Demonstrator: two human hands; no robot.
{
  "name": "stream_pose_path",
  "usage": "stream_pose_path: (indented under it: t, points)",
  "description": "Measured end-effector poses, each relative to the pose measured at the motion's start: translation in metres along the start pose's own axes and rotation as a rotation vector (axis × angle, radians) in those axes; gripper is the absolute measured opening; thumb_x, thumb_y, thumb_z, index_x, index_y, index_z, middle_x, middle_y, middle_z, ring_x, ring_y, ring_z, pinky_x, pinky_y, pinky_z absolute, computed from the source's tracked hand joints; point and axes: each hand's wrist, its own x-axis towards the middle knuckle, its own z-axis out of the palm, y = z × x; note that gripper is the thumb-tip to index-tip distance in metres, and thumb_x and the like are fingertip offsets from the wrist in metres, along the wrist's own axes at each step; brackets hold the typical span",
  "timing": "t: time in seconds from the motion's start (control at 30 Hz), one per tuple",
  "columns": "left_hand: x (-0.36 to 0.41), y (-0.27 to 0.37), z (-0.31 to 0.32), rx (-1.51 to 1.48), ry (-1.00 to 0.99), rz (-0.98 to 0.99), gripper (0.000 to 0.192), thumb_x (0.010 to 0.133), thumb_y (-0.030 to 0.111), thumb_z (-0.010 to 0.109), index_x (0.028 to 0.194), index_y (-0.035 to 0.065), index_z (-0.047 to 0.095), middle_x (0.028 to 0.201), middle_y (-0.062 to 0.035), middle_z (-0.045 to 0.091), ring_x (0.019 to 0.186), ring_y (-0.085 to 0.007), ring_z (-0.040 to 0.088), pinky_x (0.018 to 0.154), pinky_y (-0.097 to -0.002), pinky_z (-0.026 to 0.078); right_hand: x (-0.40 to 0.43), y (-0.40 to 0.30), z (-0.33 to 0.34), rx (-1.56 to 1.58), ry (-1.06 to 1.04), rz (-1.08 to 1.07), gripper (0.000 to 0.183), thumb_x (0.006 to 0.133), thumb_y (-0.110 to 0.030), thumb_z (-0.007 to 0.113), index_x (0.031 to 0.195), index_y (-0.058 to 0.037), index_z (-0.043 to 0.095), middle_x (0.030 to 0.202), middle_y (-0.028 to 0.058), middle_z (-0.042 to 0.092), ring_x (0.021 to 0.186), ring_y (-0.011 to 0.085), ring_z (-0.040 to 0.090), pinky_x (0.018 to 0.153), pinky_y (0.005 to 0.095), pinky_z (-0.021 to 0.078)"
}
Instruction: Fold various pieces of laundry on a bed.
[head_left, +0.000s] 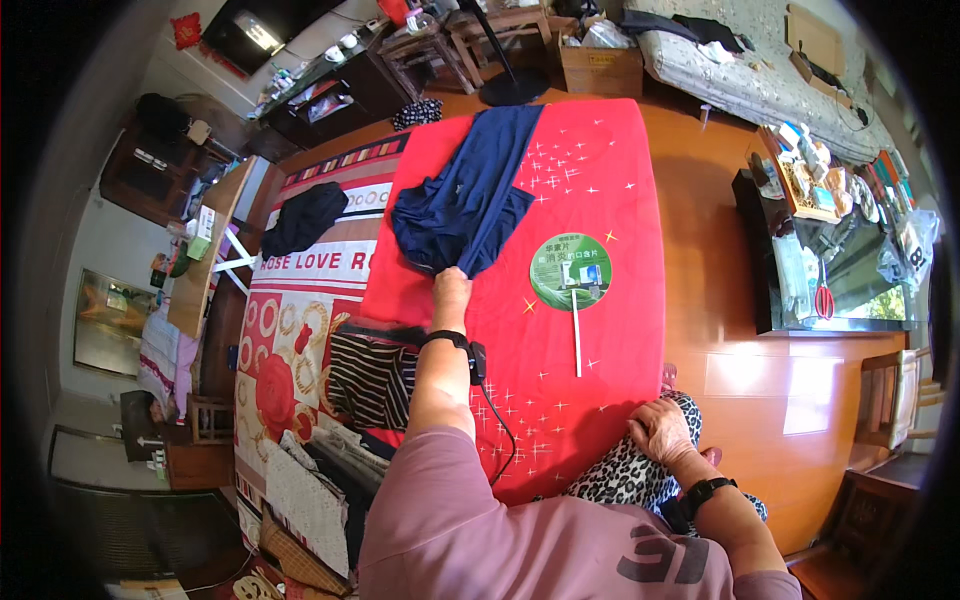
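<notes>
My left hand (452, 283) reaches forward with its fingers closed on the near end of a navy blue garment (472, 187). The garment lies bunched near the hand and stretches away to the far edge of a red bedsheet (622, 225) printed with pale sparkles. My right hand (664, 430) rests on my leg, on leopard-print trousers (622, 469), and holds nothing. Between the two hands lies a round green paddle fan (571, 271) with a white handle, bearing print. Left of my forearm is a black-and-white striped garment (373, 379).
A crumpled black garment (306, 219) lies on the patterned blanket (300, 315) at left. Folded clothes (307, 480) are stacked near my left side. To the right, a glass-topped table (862, 262) carries red-handled scissors (824, 302) and packages. A fan stand's base (514, 87) stands beyond the bed.
</notes>
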Motion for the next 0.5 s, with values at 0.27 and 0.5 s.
stream_pose_path:
  t: [0.27,0.5]
  points:
    - [-0.093,0.081,-0.09,-0.965,-0.516,-0.015,0.021,0.08,0.014,0.065,0.097,0.0029,0.065,0.075,-0.0034,0.061,0.06,-0.0105,0.057,0.051,-0.0251,0.05,-0.02,0.007,0.012,-0.037,-0.002,-0.03,0.017,0.076,-0.025,0.064,0.075,-0.0085,0.061,0.072,0.0123,0.062,0.073,0.0324,0.059,0.071,0.0419,0.0444]
    - [-0.248,0.148,-0.229,-1.315,-1.163,0.428,0.016,0.087,0.012,0.062,0.1,0.0028,0.062,0.084,-0.0012,0.064,0.071,-0.0086,0.063,0.064,-0.0215,0.05,-0.019,-0.058,-0.034,0.502,-0.035,0.188,0.09,0.062,-0.026,0.084,0.136,-0.0059,0.038,0.128,0.0224,0.048,0.112,0.0363,0.054,0.098,0.0421,0.0423]
